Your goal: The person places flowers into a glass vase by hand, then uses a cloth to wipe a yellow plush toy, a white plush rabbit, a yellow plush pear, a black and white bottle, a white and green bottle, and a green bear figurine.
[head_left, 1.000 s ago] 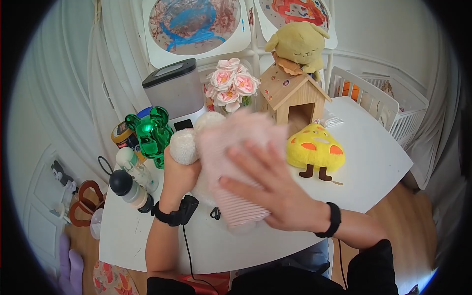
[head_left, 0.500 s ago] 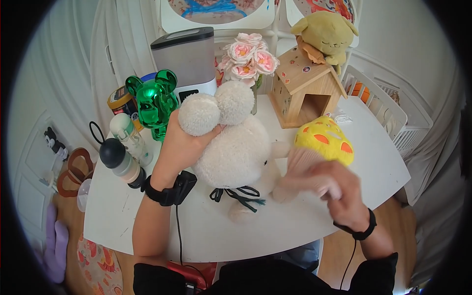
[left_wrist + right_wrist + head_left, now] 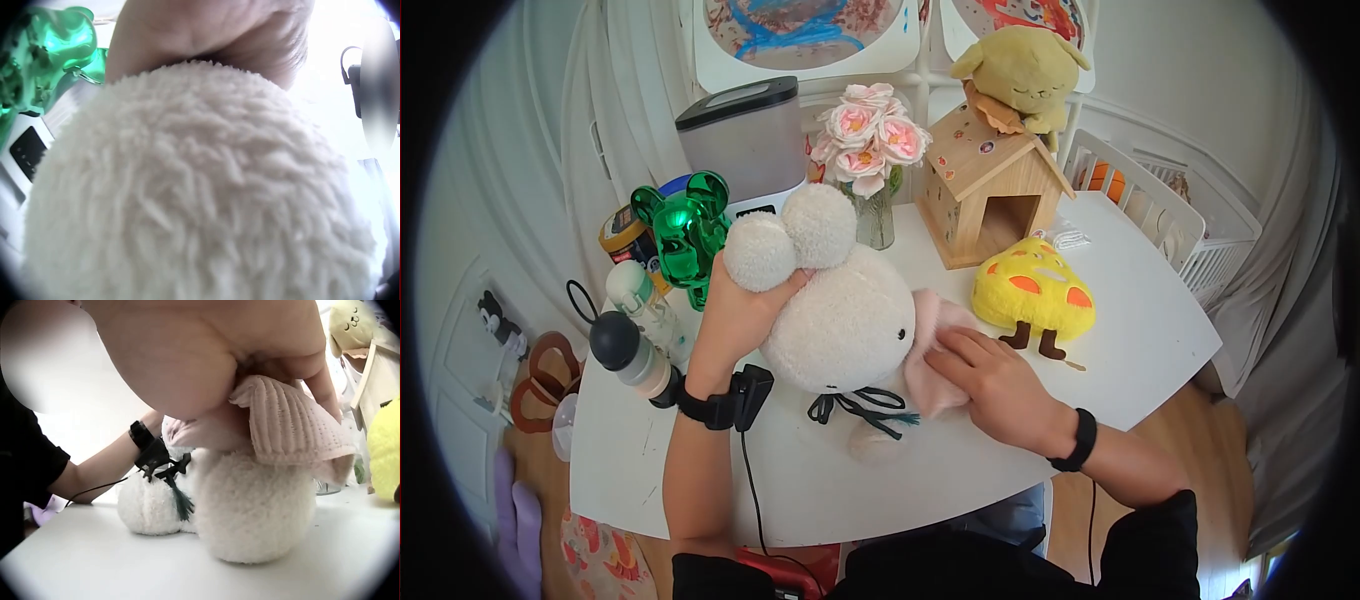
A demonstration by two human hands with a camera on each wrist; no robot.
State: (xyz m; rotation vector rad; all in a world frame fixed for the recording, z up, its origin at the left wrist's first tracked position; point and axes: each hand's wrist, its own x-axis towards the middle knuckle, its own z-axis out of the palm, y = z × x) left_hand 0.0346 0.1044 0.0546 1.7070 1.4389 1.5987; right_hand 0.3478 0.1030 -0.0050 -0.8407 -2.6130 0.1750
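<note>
A fluffy white plush toy (image 3: 840, 320) lies on its side across the white table, two round pompom-like balls at its left end and a dark green cord bow (image 3: 865, 408) at its neck. My left hand (image 3: 740, 320) grips it just below those balls, thumb across the front. White fur fills most of the left wrist view. With my right hand (image 3: 1005, 390) I hold a ribbed pink cloth (image 3: 294, 428) against the toy's body, at the end away from the balls. In the right wrist view the cloth is bunched under the fingers and drapes over a rounded white part.
Right of the toy sits a yellow plush (image 3: 1040, 290) with brown legs, before a wooden house (image 3: 990, 190) carrying another plush (image 3: 1025, 75). Behind stand pink flowers (image 3: 865, 135) in a glass vase and a grey-white appliance (image 3: 745, 145). A shiny green bear figure (image 3: 685, 235) and bottles (image 3: 630, 350) line the left.
The right hand and cloth swept from over the toy's head out to the right, then came back in against its body. The left hand keeps its grip; the whole head view shifted.
</note>
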